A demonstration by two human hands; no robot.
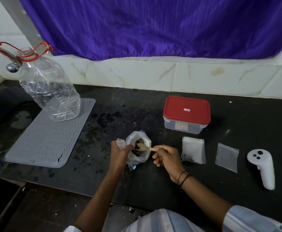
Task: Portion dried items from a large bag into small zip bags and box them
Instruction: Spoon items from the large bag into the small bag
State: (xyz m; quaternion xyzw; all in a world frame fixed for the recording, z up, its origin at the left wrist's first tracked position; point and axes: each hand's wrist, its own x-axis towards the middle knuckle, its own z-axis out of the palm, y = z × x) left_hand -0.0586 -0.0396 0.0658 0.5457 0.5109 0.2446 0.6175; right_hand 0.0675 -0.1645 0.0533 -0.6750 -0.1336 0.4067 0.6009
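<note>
Here the left hand [120, 150] grips the rim of the soft, light large bag [138, 151] on the counter [153, 185], best held there, while the right hand [168, 156] pinches a wooden spoon [146, 148] lifting, probably, dark dried pieces.

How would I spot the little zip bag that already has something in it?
Start at the red-lidded box on the black counter. Just in front of it lie two small clear zip bags. The filled zip bag is the one nearer the hands, with dark bits at its bottom; the empty zip bag lies beside the white controller.
</note>
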